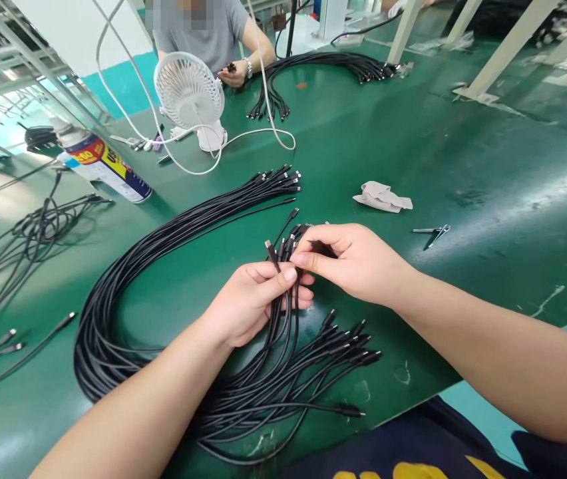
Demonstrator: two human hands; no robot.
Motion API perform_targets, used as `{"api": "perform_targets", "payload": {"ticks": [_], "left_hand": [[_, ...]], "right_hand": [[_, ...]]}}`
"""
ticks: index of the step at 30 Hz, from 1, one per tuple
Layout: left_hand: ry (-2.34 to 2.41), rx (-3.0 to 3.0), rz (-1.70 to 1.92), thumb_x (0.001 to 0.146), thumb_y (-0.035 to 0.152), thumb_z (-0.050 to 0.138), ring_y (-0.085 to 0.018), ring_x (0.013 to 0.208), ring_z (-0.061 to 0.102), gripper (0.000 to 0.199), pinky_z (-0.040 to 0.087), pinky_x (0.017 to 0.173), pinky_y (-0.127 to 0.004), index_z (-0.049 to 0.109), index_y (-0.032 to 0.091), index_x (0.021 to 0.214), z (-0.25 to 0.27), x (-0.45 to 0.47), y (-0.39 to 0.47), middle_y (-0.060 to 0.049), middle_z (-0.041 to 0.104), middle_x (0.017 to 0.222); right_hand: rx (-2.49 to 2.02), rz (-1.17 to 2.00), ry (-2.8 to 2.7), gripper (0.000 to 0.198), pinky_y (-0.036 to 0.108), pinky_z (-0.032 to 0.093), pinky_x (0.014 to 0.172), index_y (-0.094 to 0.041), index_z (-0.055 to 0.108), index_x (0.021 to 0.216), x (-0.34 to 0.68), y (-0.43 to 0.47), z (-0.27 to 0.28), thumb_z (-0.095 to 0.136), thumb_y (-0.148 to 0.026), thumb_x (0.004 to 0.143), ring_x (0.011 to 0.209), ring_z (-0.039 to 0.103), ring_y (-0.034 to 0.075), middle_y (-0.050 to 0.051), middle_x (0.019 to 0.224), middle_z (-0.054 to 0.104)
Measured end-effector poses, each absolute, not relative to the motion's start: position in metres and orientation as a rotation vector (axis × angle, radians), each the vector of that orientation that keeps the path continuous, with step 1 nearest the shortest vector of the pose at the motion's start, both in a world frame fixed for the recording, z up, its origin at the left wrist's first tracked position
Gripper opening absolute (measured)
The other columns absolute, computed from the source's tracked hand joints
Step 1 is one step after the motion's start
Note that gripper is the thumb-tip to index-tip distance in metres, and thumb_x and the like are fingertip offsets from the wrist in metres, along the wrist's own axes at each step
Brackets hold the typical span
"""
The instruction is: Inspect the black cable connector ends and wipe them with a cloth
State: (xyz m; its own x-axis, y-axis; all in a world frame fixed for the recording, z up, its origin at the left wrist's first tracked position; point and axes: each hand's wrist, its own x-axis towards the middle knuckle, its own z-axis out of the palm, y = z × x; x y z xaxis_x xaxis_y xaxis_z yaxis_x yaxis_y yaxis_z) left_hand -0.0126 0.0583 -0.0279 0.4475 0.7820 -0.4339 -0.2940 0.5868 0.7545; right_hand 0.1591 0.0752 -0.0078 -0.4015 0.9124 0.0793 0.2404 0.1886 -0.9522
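Several black cables run up through my left hand (258, 296), its thumb and fingers closed around them just below their plugs. My right hand (353, 256) pinches at the plug ends with thumb and forefinger, close against the left fingertips. Some small dark pieces also show inside the curled right fingers; what they are I cannot make out. The held cables belong to a large U-shaped bundle of black cables (128, 266) lying on the green table. One set of its plugs (276, 179) points away at the top; another set of plugs (348, 342) fans out below my hands.
A spray can (108, 166) and a white fan (191, 93) stand beyond the bundle. Tangled cables (38, 229) lie left. A crumpled paper piece (382, 197) and nail clippers (433, 233) lie right. Across the table a person (203, 43) sits beside another cable bundle (328, 60).
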Motion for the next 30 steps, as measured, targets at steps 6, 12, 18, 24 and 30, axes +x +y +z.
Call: {"api": "perform_targets", "payload": {"ticks": [6,12,18,24,30], "left_hand": [[0.870,0.749,0.742,0.068,0.027,0.082,-0.008,0.052,0.060,0.020,0.050,0.055,-0.020,0.073,0.009,0.074,-0.026,-0.011,0.058,-0.002,0.066,0.063],[0.852,0.716,0.745,0.069,0.026,0.081,-0.011,0.057,0.062,0.021,0.052,0.060,-0.025,0.075,0.011,0.083,-0.024,-0.011,0.057,-0.003,0.068,0.067],[0.843,0.672,0.754,0.068,0.026,0.082,-0.012,0.058,0.064,0.021,0.057,0.065,-0.030,0.075,0.012,0.083,-0.025,-0.013,0.056,-0.003,0.069,0.071],[0.836,0.687,0.767,0.070,0.025,0.080,-0.011,0.058,0.064,0.017,0.056,0.064,-0.027,0.074,0.012,0.079,-0.025,-0.013,0.056,-0.002,0.068,0.068],[0.842,0.704,0.764,0.069,0.027,0.081,-0.011,0.056,0.063,0.017,0.055,0.064,-0.027,0.073,0.012,0.074,-0.024,-0.012,0.056,-0.002,0.067,0.063]], "right_hand": [[-1.152,0.865,-1.948,0.020,0.024,0.038,0.057,-0.019,0.056,0.066,0.163,0.076,-0.006,0.053,-0.019,0.086,0.057,0.054,0.012,-0.002,0.060,0.060],[-1.220,0.592,-2.045,0.010,0.025,0.040,0.059,-0.018,0.054,0.084,0.173,0.075,0.001,0.048,-0.020,0.091,0.066,0.056,0.013,0.002,0.075,0.064],[-1.179,0.246,-2.312,0.017,0.025,0.040,0.057,-0.017,0.056,0.093,0.175,0.060,0.002,0.039,-0.013,0.092,0.068,0.059,0.015,0.004,0.083,0.067],[-1.039,-0.069,-2.417,0.024,0.028,0.039,0.055,-0.015,0.064,0.087,0.173,0.053,-0.002,0.041,-0.011,0.089,0.063,0.060,0.015,0.004,0.078,0.069],[-1.051,-0.188,-2.402,0.028,0.029,0.039,0.054,-0.017,0.068,0.089,0.171,0.051,-0.003,0.041,-0.014,0.091,0.060,0.059,0.014,0.006,0.083,0.072]]}}
